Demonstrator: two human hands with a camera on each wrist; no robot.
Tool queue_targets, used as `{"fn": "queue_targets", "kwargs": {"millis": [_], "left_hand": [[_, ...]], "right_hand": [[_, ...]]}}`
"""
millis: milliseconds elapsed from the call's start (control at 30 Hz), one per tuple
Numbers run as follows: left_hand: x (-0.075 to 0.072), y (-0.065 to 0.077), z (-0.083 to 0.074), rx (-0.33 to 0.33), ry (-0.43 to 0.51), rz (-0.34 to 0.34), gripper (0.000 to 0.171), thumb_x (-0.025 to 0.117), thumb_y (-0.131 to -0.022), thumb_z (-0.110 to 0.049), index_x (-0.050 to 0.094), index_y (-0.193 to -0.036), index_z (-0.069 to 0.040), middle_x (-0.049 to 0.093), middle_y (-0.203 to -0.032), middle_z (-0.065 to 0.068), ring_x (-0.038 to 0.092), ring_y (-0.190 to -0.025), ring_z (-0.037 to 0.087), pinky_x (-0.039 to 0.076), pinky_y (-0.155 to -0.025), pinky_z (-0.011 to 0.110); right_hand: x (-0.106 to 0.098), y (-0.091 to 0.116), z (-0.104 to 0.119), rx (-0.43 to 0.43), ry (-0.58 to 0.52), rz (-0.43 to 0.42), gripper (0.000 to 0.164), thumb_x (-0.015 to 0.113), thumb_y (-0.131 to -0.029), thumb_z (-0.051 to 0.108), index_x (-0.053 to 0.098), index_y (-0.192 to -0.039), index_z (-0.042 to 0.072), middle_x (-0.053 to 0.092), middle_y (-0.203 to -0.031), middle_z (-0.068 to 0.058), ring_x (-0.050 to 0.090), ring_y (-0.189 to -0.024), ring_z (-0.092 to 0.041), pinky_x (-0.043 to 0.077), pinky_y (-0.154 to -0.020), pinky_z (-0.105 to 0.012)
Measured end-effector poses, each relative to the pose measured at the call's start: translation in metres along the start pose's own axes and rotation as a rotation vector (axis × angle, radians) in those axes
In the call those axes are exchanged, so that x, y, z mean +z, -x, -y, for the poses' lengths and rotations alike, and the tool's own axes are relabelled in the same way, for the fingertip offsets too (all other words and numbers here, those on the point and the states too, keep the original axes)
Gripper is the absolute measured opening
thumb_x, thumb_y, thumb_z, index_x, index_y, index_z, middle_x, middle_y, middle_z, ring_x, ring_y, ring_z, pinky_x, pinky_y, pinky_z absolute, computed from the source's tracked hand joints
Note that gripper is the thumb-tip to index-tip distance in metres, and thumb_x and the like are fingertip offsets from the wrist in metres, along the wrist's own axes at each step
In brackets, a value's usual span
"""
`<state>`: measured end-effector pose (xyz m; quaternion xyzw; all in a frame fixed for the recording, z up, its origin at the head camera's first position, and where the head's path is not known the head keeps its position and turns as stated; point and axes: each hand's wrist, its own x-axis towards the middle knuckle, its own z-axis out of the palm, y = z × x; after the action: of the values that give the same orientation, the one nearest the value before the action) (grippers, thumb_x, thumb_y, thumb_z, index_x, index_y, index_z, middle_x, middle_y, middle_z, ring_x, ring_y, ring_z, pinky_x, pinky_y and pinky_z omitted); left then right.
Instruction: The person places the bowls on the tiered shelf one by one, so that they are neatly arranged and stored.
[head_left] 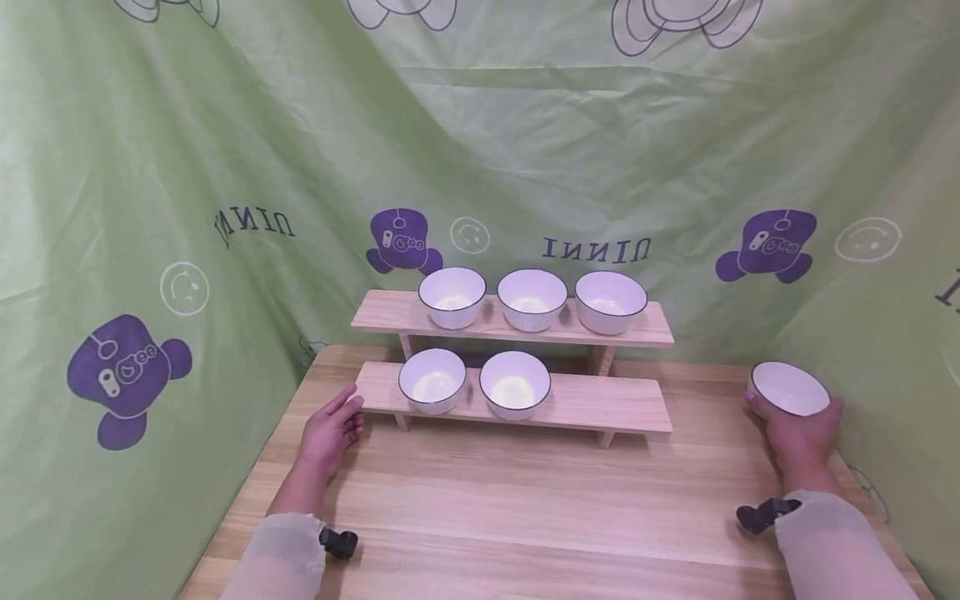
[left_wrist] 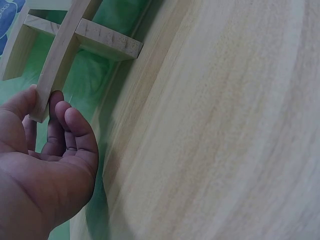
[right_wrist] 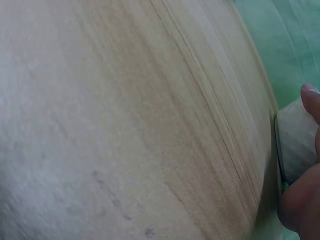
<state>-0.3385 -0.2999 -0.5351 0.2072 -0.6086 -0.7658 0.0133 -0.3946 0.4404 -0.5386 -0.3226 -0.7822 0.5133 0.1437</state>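
At the right of the head view, my right hand (head_left: 804, 435) grips a white bowl (head_left: 790, 388) with a dark rim, thumb on its left side. The same bowl (right_wrist: 297, 140) shows partly at the right wrist view's edge; whether it touches the table I cannot tell. My left hand (head_left: 330, 432) pinches the left end of the lower board of a two-step wooden stand (head_left: 622, 404), thumb on top and fingers beneath (left_wrist: 65, 170). Two similar bowls, a left one (head_left: 432, 382) and a right one (head_left: 515, 385), sit on that lower step. Three more bowls (head_left: 532, 300) line the upper step.
The stand is on a wood-grain table (head_left: 495, 517), near its back edge. Behind and on both sides hangs a green printed curtain (head_left: 525, 150), close to the right hand. A thin cable (head_left: 870, 483) lies by the table's right edge.
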Motion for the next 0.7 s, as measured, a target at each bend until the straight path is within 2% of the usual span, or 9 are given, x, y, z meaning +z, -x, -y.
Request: {"fn": "queue_targets", "kwargs": {"millis": [300,700], "left_hand": [[0.0002,-0.0004,-0.0003,-0.008,0.009,0.006,0.067,0.077,-0.097,-0.029,0.048,-0.156,-0.018,0.069,-0.090,-0.008,0.064,-0.084,0.011,0.059,-0.081,0.024],[0.0001,-0.0008,0.0009,0.002,0.013,0.004,0.069,0.078,-0.096,-0.029,0.047,-0.157,-0.017,0.069,-0.089,-0.008,0.064,-0.084,0.011,0.060,-0.080,0.024]], "right_hand": [[-0.0016,0.0021,-0.0022,0.011,0.021,0.018,0.136,0.087,-0.080,0.049,-0.012,-0.165,0.014,0.008,-0.171,-0.021,0.011,-0.157,-0.037,0.009,-0.129,-0.043],[-0.0018,0.0058,-0.0034,-0.011,0.012,-0.012,0.130,0.088,-0.079,0.049,-0.003,-0.166,0.014,0.017,-0.169,-0.020,0.019,-0.154,-0.037,0.015,-0.129,-0.042]]}}
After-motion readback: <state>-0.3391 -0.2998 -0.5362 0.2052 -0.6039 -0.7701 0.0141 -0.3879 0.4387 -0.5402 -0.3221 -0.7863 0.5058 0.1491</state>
